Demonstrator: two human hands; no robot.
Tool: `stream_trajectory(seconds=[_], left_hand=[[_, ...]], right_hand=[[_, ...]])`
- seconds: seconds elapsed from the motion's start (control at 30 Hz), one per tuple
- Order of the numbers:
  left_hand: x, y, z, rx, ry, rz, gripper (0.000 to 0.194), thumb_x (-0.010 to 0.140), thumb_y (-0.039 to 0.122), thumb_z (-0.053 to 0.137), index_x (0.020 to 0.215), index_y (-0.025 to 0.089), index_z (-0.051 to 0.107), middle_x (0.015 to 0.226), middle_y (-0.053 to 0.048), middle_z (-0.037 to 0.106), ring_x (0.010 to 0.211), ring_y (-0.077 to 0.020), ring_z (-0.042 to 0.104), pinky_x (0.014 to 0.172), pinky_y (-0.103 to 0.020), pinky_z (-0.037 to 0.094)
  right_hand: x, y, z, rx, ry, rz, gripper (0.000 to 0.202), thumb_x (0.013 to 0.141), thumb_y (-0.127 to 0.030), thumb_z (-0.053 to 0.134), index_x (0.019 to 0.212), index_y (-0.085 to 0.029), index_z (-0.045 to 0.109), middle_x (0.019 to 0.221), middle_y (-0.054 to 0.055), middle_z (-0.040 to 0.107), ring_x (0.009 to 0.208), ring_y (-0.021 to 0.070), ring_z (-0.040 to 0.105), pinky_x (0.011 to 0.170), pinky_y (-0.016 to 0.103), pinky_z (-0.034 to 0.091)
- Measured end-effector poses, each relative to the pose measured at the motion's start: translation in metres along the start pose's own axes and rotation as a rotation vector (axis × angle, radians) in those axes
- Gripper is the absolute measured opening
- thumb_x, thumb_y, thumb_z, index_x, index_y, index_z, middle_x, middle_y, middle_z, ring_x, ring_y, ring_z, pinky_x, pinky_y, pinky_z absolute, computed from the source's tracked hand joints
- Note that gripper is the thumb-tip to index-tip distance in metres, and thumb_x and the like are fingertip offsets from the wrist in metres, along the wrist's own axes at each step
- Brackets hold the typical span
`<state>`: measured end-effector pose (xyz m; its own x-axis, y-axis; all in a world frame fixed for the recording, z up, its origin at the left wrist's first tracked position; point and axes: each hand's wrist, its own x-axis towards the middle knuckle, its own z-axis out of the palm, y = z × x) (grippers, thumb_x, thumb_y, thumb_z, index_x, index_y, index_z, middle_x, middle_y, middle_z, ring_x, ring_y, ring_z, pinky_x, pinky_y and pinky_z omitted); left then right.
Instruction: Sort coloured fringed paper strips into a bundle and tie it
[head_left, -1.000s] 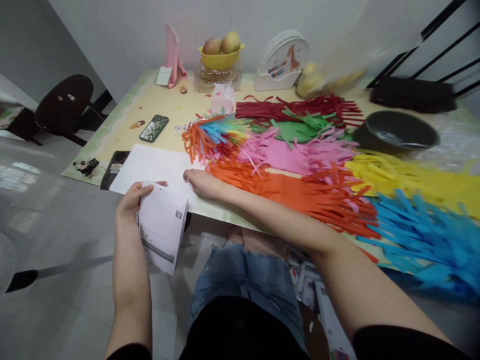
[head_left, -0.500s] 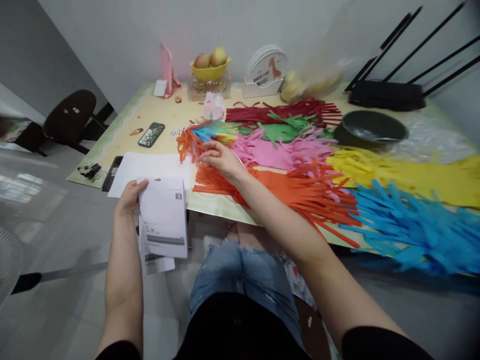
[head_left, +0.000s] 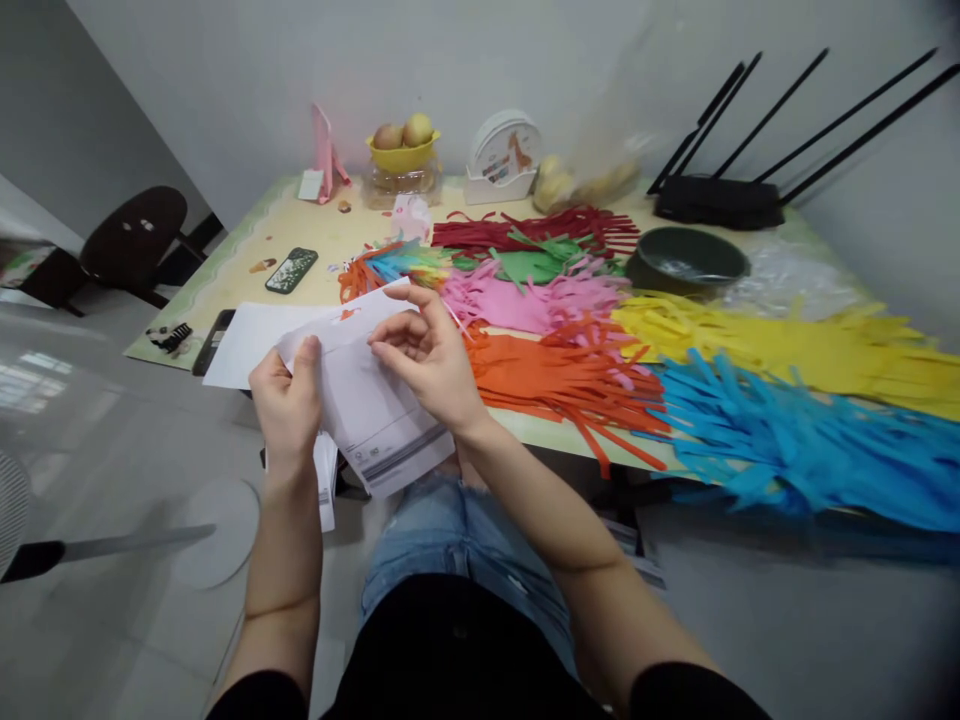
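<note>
Envelope (head_left: 375, 412), white, one, at the dial's centre for all bearings below: printed, barred near its lower edge, held tilted in the air over the near edge of the table (head_left: 225, 285). Left hand (head_left: 289, 395), at 9 o'clock: closed on the envelope's left edge, thumb on the face. Right hand (head_left: 429, 350), at 1 o'clock: fingers bent, over the upper right part of the envelope; whether they grip it cannot be told. Printed paper (head_left: 326, 485), one piece, at 7 o'clock, beside the left wrist, below table height. Sheet (head_left: 251, 340), white, at 10 o'clock, flat on the table, partly covering a dark device (head_left: 212, 345). Phone (head_left: 291, 271), patterned, at 11 o'clock. Tassel (head_left: 397, 262), multicoloured, at 12 o'clock. Yellow bowl (head_left: 403, 156), with fruit, also at 12, farther back. Fringed strips: pink (head_left: 532, 305), at 2 o'clock; orange strips (head_left: 555, 370), yellow strips (head_left: 795, 345) and blue strips (head_left: 810, 430), all about 3, blue hanging over the table edge. Dark bowl (head_left: 688, 262) and, behind it, router (head_left: 718, 202), both at 2.
</note>
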<state>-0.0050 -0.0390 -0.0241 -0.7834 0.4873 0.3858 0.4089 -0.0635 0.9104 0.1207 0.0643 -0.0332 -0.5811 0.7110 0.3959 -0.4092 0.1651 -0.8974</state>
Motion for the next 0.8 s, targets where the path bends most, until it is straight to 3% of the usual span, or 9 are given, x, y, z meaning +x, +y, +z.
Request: stream_trajectory(seconds=[0.3, 0.4, 0.5, 0.57, 0.6, 0.67, 0.7, 0.73, 0.8], left_hand=[[-0.018, 0.013, 0.012, 0.048, -0.017, 0.096, 0.031, 0.089, 0.046, 0.067, 0.082, 0.016, 0.070, 0.078, -0.001, 0.068, 0.080, -0.0170, 0.065, 0.070, -0.023, 0.052], [-0.025, 0.007, 0.007, 0.061, -0.023, 0.109, 0.031, 0.089, 0.047, 0.067, 0.082, 0.017, 0.070, 0.077, -0.001, 0.068, 0.085, -0.0190, 0.067, 0.069, -0.024, 0.054], [-0.030, -0.011, -0.014, -0.004, 0.008, 0.007, 0.032, 0.087, 0.049, 0.068, 0.088, 0.017, 0.070, 0.084, -0.003, 0.072, 0.087, -0.0207, 0.069, 0.071, -0.026, 0.056], [-0.028, -0.029, -0.032, -0.096, 0.073, -0.084, 0.033, 0.086, 0.050, 0.069, 0.098, 0.019, 0.071, 0.091, -0.003, 0.075, 0.091, -0.0219, 0.071, 0.078, -0.029, 0.058], [-0.025, -0.039, -0.040, -0.145, 0.109, -0.123, 0.036, 0.086, 0.051, 0.069, 0.104, 0.020, 0.071, 0.096, -0.004, 0.076, 0.095, -0.0229, 0.071, 0.084, -0.032, 0.059], [-0.015, -0.060, -0.051, -0.211, 0.166, -0.162, 0.047, 0.085, 0.056, 0.067, 0.117, 0.022, 0.069, 0.108, -0.005, 0.077, 0.107, -0.0256, 0.070, 0.096, -0.038, 0.057], [-0.008, -0.069, -0.054, -0.222, 0.173, -0.161, 0.054, 0.086, 0.060, 0.064, 0.125, 0.023, 0.066, 0.116, -0.007, 0.075, 0.115, -0.0267, 0.068, 0.101, -0.040, 0.055], [-0.002, -0.078, -0.055, -0.218, 0.168, -0.148, 0.061, 0.088, 0.065, 0.057, 0.132, 0.023, 0.061, 0.126, -0.010, 0.072, 0.121, -0.0273, 0.065, 0.105, -0.041, 0.053], [0.009, -0.094, -0.055, -0.197, 0.131, -0.118, 0.074, 0.092, 0.075, 0.037, 0.146, 0.025, 0.049, 0.145, -0.013, 0.059, 0.132, -0.0270, 0.058, 0.105, -0.041, 0.053]], right_hand=[[-0.006, -0.002, -0.005, -0.204, 0.026, -0.045, 0.050, 0.093, -0.027, 0.059, 0.138, -0.029, 0.038, 0.098, 0.001, 0.064, 0.085, 0.0159, 0.064, 0.081, 0.032, 0.058], [-0.011, -0.008, -0.009, -0.470, 0.038, -0.069, 0.053, 0.097, -0.033, 0.056, 0.145, -0.029, 0.035, 0.124, 0.008, 0.060, 0.110, 0.0230, 0.061, 0.097, 0.042, 0.055], [-0.026, -0.005, -0.029, -0.667, 0.057, -0.025, 0.070, 0.092, -0.040, 0.064, 0.151, -0.025, 0.031, 0.151, 0.015, 0.043, 0.139, 0.0317, 0.043, 0.111, 0.051, 0.045], [-0.039, 0.003, -0.047, -0.571, -0.102, 0.115, 0.082, 0.087, -0.043, 0.071, 0.154, -0.023, 0.028, 0.149, 0.017, 0.047, 0.137, 0.0304, 0.048, 0.107, 0.048, 0.048], [-0.045, 0.006, -0.055, -0.460, -0.281, 0.210, 0.082, 0.086, -0.043, 0.071, 0.154, -0.022, 0.030, 0.144, 0.016, 0.054, 0.131, 0.0284, 0.055, 0.103, 0.045, 0.052], [-0.051, 0.009, -0.065, -0.310, -0.608, 0.334, 0.070, 0.087, -0.042, 0.069, 0.148, -0.020, 0.042, 0.134, 0.013, 0.063, 0.122, 0.0257, 0.062, 0.100, 0.041, 0.053], [-0.051, 0.007, -0.066, -0.306, -0.704, 0.350, 0.060, 0.089, -0.039, 0.066, 0.143, -0.019, 0.049, 0.132, 0.012, 0.065, 0.120, 0.0251, 0.064, 0.101, 0.040, 0.053], [-0.048, 0.003, -0.063, -0.351, -0.735, 0.332, 0.052, 0.091, -0.034, 0.063, 0.139, -0.018, 0.054, 0.132, 0.011, 0.066, 0.121, 0.0248, 0.064, 0.103, 0.039, 0.051], [-0.037, -0.012, -0.048, -0.533, -0.669, 0.243, 0.049, 0.091, -0.022, 0.056, 0.140, -0.020, 0.054, 0.135, 0.010, 0.065, 0.120, 0.0242, 0.065, 0.105, 0.039, 0.050]])
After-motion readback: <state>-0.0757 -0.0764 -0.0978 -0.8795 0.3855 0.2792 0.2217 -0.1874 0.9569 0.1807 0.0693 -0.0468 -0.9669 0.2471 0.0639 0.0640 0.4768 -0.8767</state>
